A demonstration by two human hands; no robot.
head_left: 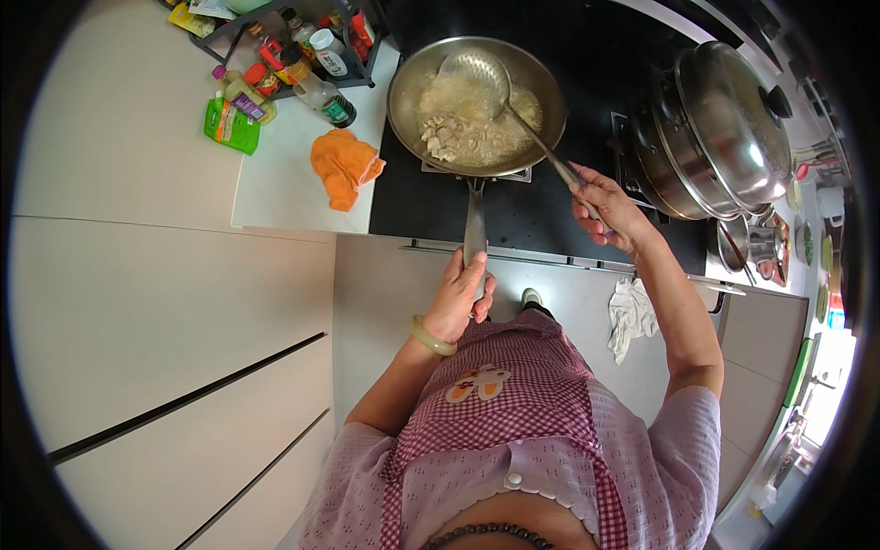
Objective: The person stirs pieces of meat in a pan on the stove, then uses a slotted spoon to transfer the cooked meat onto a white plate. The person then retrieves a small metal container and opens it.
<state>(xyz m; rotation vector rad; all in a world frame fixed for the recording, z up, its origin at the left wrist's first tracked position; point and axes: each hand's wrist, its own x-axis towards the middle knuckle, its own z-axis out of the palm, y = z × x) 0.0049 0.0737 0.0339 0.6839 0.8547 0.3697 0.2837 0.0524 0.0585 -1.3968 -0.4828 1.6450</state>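
Note:
A steel frying pan (400, 128) sits on the black stove, with pale pieces of food (449, 137) in bubbling liquid or oil inside it. My left hand (463, 293) is wrapped round the pan's long handle (474, 229). In my right hand (607, 209) is the handle of a perforated skimmer (478, 77). Its round, holed head rests over the far part of the pan, at or just above the food; I cannot tell which. The skimmer's shaft crosses the pan's right rim.
A tall lidded steamer pot (724, 128) stands right of the pan. An orange cloth (344, 170) lies on the white counter to the left, near several bottles (325, 96) and a dark rack (247, 23). A white towel (632, 316) hangs at the stove front. Small pans (733, 240) and dishes are far right.

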